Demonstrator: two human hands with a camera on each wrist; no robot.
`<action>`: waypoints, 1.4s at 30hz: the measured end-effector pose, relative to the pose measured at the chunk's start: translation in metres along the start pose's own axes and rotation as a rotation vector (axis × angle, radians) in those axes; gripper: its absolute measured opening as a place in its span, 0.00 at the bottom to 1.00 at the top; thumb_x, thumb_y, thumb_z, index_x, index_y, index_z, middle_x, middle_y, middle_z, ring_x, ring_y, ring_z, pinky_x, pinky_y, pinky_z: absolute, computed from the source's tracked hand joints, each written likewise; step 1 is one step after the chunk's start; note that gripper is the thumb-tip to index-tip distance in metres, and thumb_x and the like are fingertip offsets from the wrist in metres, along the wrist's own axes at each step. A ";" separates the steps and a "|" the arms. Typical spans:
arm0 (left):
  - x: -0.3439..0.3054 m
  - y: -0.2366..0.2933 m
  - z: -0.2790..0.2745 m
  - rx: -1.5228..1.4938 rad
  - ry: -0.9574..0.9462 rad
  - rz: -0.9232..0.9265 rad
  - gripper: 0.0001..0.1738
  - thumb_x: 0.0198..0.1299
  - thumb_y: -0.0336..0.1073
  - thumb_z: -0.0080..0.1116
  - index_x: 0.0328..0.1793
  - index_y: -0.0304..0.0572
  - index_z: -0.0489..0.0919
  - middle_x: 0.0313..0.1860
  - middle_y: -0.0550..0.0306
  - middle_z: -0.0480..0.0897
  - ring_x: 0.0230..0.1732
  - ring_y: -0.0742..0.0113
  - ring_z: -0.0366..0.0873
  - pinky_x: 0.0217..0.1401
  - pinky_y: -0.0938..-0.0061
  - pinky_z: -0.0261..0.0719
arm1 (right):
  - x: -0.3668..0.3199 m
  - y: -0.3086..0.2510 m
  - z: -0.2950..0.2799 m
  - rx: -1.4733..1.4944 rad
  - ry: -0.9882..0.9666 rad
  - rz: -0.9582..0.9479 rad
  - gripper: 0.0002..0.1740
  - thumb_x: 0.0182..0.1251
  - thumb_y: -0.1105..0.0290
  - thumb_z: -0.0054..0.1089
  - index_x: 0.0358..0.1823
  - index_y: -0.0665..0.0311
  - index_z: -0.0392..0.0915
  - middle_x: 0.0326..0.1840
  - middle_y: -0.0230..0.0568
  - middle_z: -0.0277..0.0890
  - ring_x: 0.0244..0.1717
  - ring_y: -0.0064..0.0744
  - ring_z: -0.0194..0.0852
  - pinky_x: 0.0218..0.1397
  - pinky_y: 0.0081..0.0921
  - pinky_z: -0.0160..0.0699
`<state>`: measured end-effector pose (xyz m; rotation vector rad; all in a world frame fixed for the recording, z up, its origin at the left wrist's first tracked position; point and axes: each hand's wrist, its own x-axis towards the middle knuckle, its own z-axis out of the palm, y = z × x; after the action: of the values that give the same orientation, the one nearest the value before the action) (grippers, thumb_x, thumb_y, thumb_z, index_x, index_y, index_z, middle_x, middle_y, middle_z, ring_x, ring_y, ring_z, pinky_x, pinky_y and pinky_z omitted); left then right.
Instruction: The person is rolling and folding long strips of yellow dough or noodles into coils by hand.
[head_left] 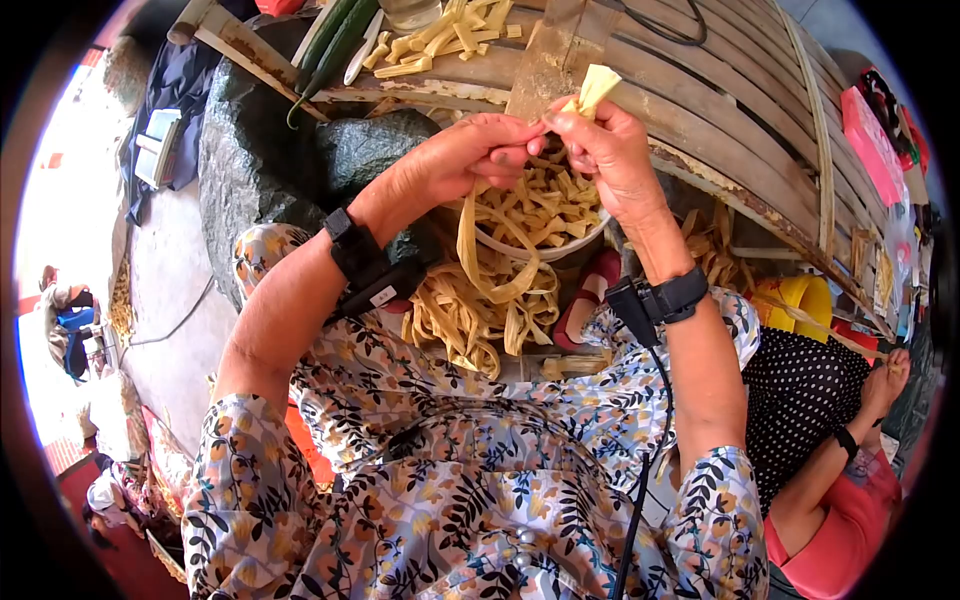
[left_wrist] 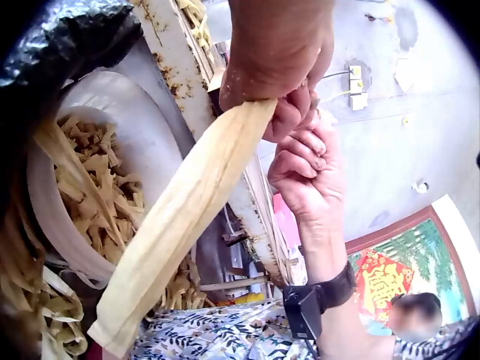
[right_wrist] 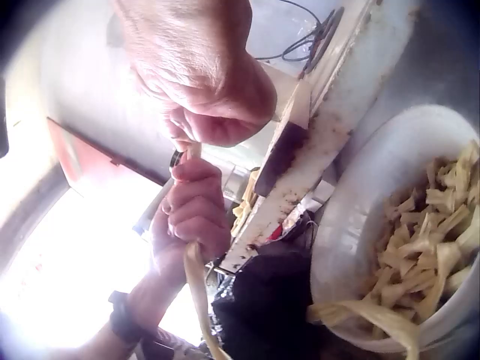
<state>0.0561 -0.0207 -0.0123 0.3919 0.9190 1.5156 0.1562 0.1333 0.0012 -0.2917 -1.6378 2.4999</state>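
My left hand [head_left: 470, 155] and right hand [head_left: 612, 160] meet fingertip to fingertip above a white tub [head_left: 549, 254]. Between thumb and fingers, the right hand pinches a folded pale yellow strip [head_left: 598, 88], its flared end sticking up. The left fingers are curled round a long, flat pale yellow strip [left_wrist: 187, 202], which hangs down past the tub. Whether both hands hold one continuous strip, I cannot tell. Short folded yellow pieces [head_left: 540, 205] fill much of the tub. Loose long strips [head_left: 480, 305] are heaped in front of it.
Beyond the tub stands a slatted wooden bench [head_left: 690, 110] with a rusty metal edge, carrying more folded pieces [head_left: 440, 45] and green cucumbers [head_left: 335, 45]. A dark plastic bag [head_left: 370, 150] lies left of the tub. Another person's arm [head_left: 830, 470] and a yellow bucket [head_left: 790, 300] are at right.
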 end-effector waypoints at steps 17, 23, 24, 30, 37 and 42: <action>0.041 0.061 -0.016 0.995 0.396 0.459 0.13 0.62 0.38 0.48 0.34 0.36 0.78 0.20 0.67 0.72 0.17 0.82 0.64 0.21 0.86 0.62 | 0.054 -0.022 -0.032 -0.035 0.333 -0.136 0.12 0.58 0.65 0.60 0.29 0.69 0.77 0.21 0.33 0.72 0.17 0.15 0.62 0.19 0.10 0.62; 0.072 0.060 -0.027 1.012 0.583 0.580 0.13 0.57 0.40 0.53 0.29 0.38 0.80 0.16 0.63 0.74 0.18 0.77 0.67 0.22 0.79 0.66 | 0.077 -0.016 -0.037 0.009 0.436 -0.183 0.12 0.58 0.65 0.61 0.27 0.68 0.76 0.22 0.35 0.73 0.17 0.16 0.63 0.19 0.12 0.64; 0.074 0.060 -0.028 1.008 0.594 0.581 0.13 0.57 0.40 0.53 0.29 0.38 0.80 0.16 0.63 0.74 0.18 0.77 0.67 0.22 0.79 0.66 | 0.078 -0.015 -0.037 0.007 0.451 -0.183 0.12 0.58 0.65 0.61 0.27 0.68 0.75 0.22 0.35 0.73 0.16 0.16 0.63 0.19 0.12 0.65; 0.086 0.057 -0.038 1.008 0.654 0.584 0.11 0.56 0.39 0.54 0.30 0.39 0.80 0.16 0.62 0.74 0.18 0.77 0.67 0.22 0.79 0.66 | 0.088 -0.007 -0.040 -0.013 0.472 -0.187 0.11 0.58 0.67 0.60 0.27 0.69 0.75 0.21 0.34 0.73 0.17 0.17 0.64 0.19 0.13 0.64; 0.068 0.053 -0.038 1.010 0.771 0.554 0.09 0.58 0.36 0.53 0.31 0.39 0.79 0.17 0.68 0.71 0.16 0.83 0.62 0.18 0.85 0.59 | 0.071 -0.003 -0.054 -0.253 0.552 -0.179 0.12 0.58 0.66 0.60 0.28 0.70 0.76 0.21 0.33 0.73 0.17 0.14 0.62 0.18 0.13 0.63; 0.027 0.047 -0.020 0.637 0.335 0.377 0.15 0.63 0.40 0.45 0.43 0.37 0.77 0.26 0.68 0.69 0.22 0.82 0.59 0.23 0.87 0.56 | 0.023 -0.017 -0.036 -0.354 0.316 0.056 0.19 0.60 0.57 0.57 0.28 0.70 0.77 0.21 0.35 0.75 0.17 0.17 0.67 0.21 0.13 0.68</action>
<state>0.0048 0.0023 0.0026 0.8191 1.6748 1.6276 0.1429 0.1773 0.0010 -0.7376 -1.9389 2.0503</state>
